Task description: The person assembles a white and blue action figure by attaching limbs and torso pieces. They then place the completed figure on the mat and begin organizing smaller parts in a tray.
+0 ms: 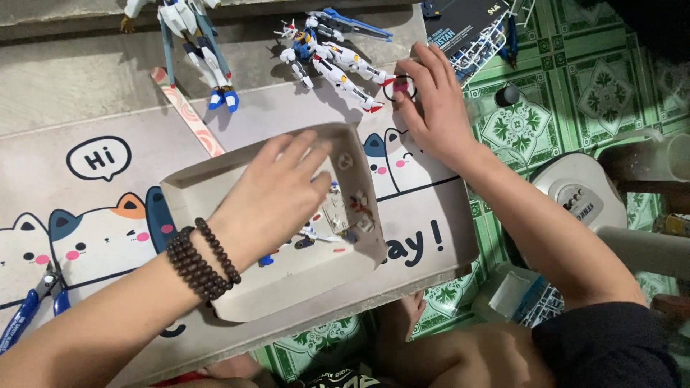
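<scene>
The left hand (277, 190), fingers loosely spread and holding nothing, was lowered into the shallow cardboard tray (208, 187) over small model parts (345, 215). The right hand (431, 108) was pinched on the robot figure's foot (399, 85).

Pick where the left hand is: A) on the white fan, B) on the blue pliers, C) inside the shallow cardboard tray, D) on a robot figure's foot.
C: the left hand reaches into the cardboard tray, its fingers over the small model parts there.
</scene>
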